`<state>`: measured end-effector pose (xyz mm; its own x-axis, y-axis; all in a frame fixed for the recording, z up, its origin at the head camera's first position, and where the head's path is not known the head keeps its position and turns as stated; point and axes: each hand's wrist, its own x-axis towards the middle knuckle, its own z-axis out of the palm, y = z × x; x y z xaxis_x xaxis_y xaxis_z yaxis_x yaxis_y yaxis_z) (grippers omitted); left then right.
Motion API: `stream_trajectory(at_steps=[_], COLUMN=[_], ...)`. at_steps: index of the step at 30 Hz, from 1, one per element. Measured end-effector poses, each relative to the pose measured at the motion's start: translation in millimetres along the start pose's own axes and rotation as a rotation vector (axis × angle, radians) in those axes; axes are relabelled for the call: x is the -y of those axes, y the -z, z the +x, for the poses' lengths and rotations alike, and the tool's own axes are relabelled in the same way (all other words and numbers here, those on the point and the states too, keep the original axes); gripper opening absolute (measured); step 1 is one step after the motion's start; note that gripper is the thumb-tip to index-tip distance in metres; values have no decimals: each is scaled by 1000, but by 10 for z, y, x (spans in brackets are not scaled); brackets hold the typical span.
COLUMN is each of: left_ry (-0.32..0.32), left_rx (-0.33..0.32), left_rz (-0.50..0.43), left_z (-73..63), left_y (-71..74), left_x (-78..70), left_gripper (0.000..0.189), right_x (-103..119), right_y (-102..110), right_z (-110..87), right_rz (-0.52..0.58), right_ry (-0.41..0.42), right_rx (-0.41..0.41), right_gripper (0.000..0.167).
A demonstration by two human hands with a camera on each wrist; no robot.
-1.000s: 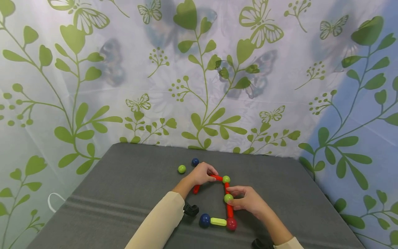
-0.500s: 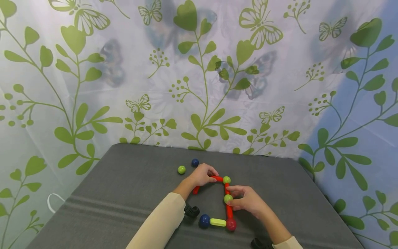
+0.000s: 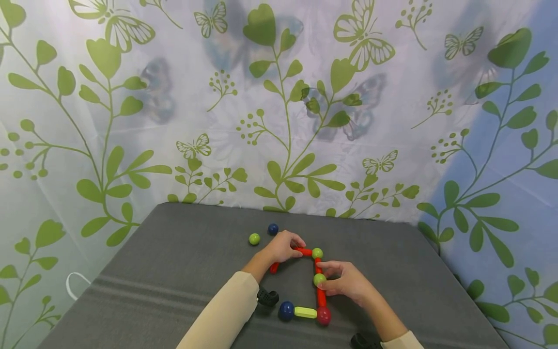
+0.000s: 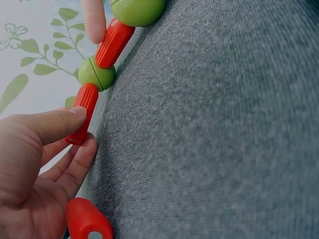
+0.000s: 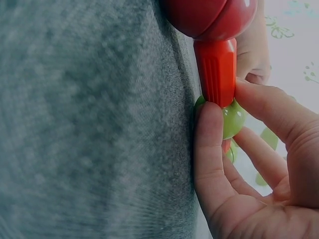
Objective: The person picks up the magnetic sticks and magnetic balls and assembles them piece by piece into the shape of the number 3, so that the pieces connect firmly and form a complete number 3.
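A chain of toy building rods and balls lies on the grey cloth. My left hand pinches a red rod between thumb and fingers; its far end meets a green ball. From that ball a second red rod runs to another green ball. My right hand holds this nearer ball where it joins a third red rod, which ends at a large red ball. A yellow rod links the red ball to a blue ball. A loose red rod lies beside my left hand.
A loose green ball and a small dark blue ball lie beyond my left hand. A leaf-and-butterfly patterned curtain hangs behind the grey table. A white loop shows at the table's left edge.
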<state>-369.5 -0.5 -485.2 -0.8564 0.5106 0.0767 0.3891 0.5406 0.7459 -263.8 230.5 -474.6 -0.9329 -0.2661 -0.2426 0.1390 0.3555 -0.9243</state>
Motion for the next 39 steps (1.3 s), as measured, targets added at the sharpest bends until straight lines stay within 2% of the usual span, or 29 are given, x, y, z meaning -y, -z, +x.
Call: stream_trajectory(at_steps=[6, 12, 18, 22, 25, 28, 33, 39], left_ry=[-16, -29, -117, -139, -112, -51, 31, 64], left_rx=[-1, -31, -140, -247, -315, -337, -305, -275], left_rz=[-17, 18, 50, 71, 100, 123, 117, 65], left_z=[-34, -129, -265, -378, -450, -505, -564, -583], left_y=[31, 135, 340, 509, 623, 707, 760, 751], left_x=[14, 9, 85, 189, 293, 408, 573, 747], left_gripper=[22, 26, 23, 16, 14, 19, 29, 31], right_x=[-4, -3, 0, 4, 9, 17, 21, 15], right_y=[4, 7, -6, -12, -7, 1, 5, -6], right_z=[2, 0, -5, -7, -10, -16, -29, -21], right_rz=[13, 21, 20, 20, 20, 20, 27, 39], right_ry=[-6, -2, -4, -8, -8, -5, -4, 3], right_rx=[1, 5, -3, -5, -5, -3, -1, 12], right_gripper=[66, 66, 66, 67, 67, 67, 68, 67])
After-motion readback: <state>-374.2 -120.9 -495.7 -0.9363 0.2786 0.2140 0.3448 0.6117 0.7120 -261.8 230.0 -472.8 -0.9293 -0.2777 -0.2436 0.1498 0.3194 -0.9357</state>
